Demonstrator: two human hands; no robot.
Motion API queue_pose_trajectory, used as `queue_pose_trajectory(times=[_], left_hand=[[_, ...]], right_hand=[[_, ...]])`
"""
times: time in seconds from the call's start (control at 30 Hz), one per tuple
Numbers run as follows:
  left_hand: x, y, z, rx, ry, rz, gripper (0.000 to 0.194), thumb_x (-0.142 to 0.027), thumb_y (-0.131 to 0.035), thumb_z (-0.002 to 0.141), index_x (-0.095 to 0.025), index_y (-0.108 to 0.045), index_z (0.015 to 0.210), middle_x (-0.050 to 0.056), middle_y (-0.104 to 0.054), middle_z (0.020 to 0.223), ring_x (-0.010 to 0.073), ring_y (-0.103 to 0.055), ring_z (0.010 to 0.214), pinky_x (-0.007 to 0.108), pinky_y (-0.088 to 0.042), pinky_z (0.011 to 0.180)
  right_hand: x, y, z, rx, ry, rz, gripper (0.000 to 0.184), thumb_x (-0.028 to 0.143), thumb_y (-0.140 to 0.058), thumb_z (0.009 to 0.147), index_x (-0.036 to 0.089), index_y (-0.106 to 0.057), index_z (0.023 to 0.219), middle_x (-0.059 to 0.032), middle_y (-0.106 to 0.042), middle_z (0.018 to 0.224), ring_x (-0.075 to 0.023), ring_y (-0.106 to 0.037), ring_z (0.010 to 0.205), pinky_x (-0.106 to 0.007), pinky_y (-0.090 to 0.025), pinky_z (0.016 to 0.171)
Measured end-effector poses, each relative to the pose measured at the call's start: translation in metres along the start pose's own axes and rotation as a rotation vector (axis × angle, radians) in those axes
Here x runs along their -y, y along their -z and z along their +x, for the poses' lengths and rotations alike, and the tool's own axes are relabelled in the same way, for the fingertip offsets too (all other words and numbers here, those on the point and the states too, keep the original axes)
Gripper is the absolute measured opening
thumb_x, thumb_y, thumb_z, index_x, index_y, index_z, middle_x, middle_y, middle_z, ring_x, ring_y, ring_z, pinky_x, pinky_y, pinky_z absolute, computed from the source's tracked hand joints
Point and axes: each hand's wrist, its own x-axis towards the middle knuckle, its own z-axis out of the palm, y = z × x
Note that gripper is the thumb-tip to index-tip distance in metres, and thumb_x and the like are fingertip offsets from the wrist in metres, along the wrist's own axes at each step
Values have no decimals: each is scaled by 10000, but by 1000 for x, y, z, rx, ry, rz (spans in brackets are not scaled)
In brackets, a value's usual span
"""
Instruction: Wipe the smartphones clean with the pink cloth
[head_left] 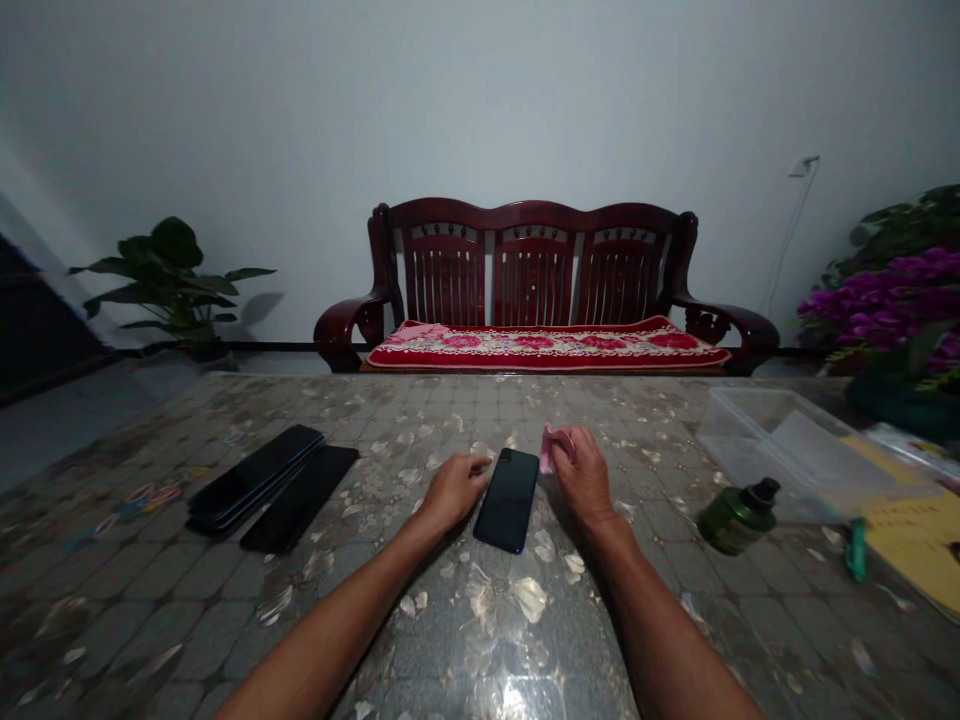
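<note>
A dark smartphone (pixel 508 500) lies flat on the patterned table, its glossy face up. Beside its upper left edge rests my left hand (pixel 456 487), holding nothing, fingers reaching to the phone's edge; whether they touch it I cannot tell. My right hand (pixel 583 472) is closed on a small pink cloth (pixel 551 450), just off the phone's upper right corner. Further left, several more dark phones lie together: a stack (pixel 255 475) and a single black phone (pixel 301 500) alongside it.
Right of my right arm stand a green bottle (pixel 737 517) with a black cap and a clear plastic box (pixel 795 450). A green object (pixel 855 550) lies near yellow paper (pixel 915 545). Colourful bands (pixel 150 497) are at far left. Beyond the table is a wooden bench (pixel 532 260).
</note>
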Motion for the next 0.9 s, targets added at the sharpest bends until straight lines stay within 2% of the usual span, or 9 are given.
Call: queue_pose_trajectory(times=[0.07,0.13,0.17,0.3,0.47,0.53,0.77,0.9], left_hand=[[2,12,-19,29,-62,102,223,-123,-754,621,-195,-783,831,70,-723,928,336,-613,1072,386,-431,983],[5,24,-36,177,-265,414,285,-175,-754,668,-196,-765,952,51,-681,956,280,-620,974,365,-450,912],[6,29,-43,240,-326,502,332,-180,-761,677,-191,-741,1008,46,-666,995,258,-614,968,347,-451,892],[13,34,-56,367,-439,647,374,-141,-742,723,-210,-659,1081,12,-622,1042,197,-588,967,284,-442,837],[23,20,-59,307,-476,628,259,-96,-694,796,-198,-649,1030,13,-633,1012,179,-601,936,271,-451,817],[27,15,-62,284,-511,612,200,-96,-678,831,-192,-655,1006,19,-642,999,181,-615,943,274,-462,825],[41,11,-64,228,-750,639,133,-136,-691,891,-183,-680,1015,42,-692,1032,188,-664,981,282,-524,876],[48,10,-61,196,-876,668,138,-188,-678,922,-182,-689,1060,62,-723,1108,199,-684,1035,307,-547,925]], right_hand=[[-3,0,2,21,-14,22,181,329,-535,879,217,-672,842,-42,-628,849,-203,-577,816,-295,-432,742],[-5,0,5,68,-45,21,168,295,-542,851,212,-685,823,-35,-629,830,-199,-579,800,-289,-429,727],[-6,0,6,95,-58,8,167,286,-542,844,209,-687,812,-32,-625,817,-197,-579,791,-287,-423,721],[-6,4,10,224,-45,-126,186,245,-516,861,198,-672,773,-31,-596,793,-192,-569,781,-275,-389,699],[-3,9,11,318,44,-434,182,145,-529,862,194,-704,879,-62,-624,884,-204,-559,853,-278,-367,729],[-4,7,12,332,70,-494,186,133,-551,859,195,-717,913,-73,-635,902,-216,-559,893,-281,-371,745],[-6,0,14,375,81,-302,242,126,-513,883,199,-741,914,-56,-643,898,-185,-604,849,-264,-419,748],[-1,12,18,391,149,-448,237,124,-542,864,211,-760,896,-67,-639,907,-193,-601,814,-272,-381,664]])
